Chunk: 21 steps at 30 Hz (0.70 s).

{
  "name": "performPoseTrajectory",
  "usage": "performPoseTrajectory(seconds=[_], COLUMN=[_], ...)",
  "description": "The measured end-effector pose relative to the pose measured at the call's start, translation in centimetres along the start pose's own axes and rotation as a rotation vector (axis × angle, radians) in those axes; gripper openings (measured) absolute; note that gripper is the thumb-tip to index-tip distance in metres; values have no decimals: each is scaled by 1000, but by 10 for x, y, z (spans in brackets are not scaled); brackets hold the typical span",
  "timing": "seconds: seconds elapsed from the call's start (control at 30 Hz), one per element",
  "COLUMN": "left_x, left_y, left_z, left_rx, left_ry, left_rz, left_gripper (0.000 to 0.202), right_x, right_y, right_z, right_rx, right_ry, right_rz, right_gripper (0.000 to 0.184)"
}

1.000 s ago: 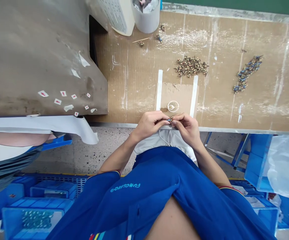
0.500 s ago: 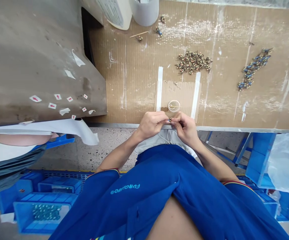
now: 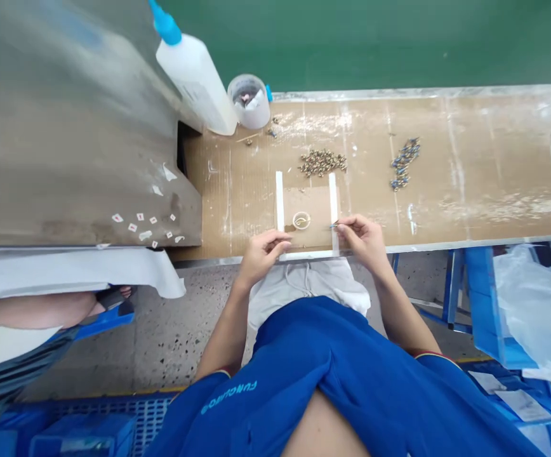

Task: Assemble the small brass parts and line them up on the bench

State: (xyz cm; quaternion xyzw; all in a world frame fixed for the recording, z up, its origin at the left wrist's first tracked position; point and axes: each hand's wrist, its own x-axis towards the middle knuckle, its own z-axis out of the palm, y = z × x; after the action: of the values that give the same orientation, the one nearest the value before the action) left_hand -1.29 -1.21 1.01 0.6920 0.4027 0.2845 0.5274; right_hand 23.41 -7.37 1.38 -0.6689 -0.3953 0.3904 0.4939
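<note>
Parted since earlier frame: our right hand (image 3: 361, 241) pinches tiny blue-tipped part (image 3: 334, 224) over bench (image 3: 470, 190), grip closed; our left hand (image 3: 263, 257) loosely curled, seemingly empty; clear round dish (image 3: 301, 220) at its 2 o'clock.

Royal-blue short-sleeved shirt (image 3: 332, 374), pale-blue lettering (image 3: 228, 397) on the chest, yellow-and-red sleeve trim (image 3: 430, 356), light grey drawstring bottoms (image 3: 332, 279), matching drawcord (image 3: 306, 277) at the waist

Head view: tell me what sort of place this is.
Probably a factory workshop for assembling small parts. It shows a long cardboard-covered workbench, a heap of small brass-coloured metal parts laid out on it, a white plastic squeeze bottle with a blue nozzle, and blue plastic crates on the floor.
</note>
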Motion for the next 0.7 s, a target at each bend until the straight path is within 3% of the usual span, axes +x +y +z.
performPoseTrajectory(seconds=[0.1,0.23,0.37,0.53,0.7], left_x=[2,22,63,120,139], left_y=[-3,-3,1,12,20], left_z=[-19,-45,-64,-86,-85], left_rx=[28,239,381,515,584], left_ry=[185,454,496,658,747], left_rz=[-23,-106,-223,-465,-667], left_gripper=[25,23,31,34,42], right_x=[31,64,73,67,66], right_y=[3,12,24,27,23], right_z=[-51,-93,-98,-100,-101], right_rx=[-193,-307,-290,-241,-285], right_ry=[294,485,586,548,512], right_rz=[-70,-57,-40,-1,-39], right_gripper=[27,35,48,54,54])
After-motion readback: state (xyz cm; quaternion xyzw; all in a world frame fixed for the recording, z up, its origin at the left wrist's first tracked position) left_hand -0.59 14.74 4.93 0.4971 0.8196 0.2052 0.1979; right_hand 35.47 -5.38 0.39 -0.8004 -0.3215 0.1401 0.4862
